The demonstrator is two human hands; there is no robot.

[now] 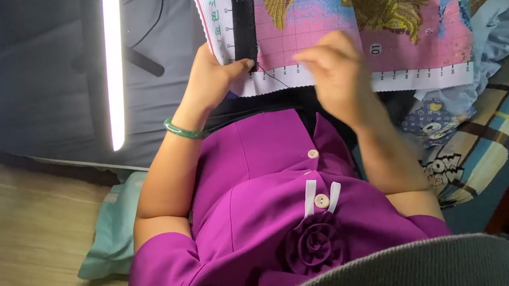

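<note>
A lit tube lamp [115, 63] stands off to my left over the wooden floor [9, 239]. My left hand [212, 77], a green bangle [183, 129] on its wrist, pinches the lower edge of the cross-stitch canvas [343, 11], thumb on top near the black stitched strip [243, 27]. A dark thread [274, 77] crosses the white border. My right hand [336, 74] hovers blurred over that border, fingers curled; whether they hold anything, I cannot tell.
</note>
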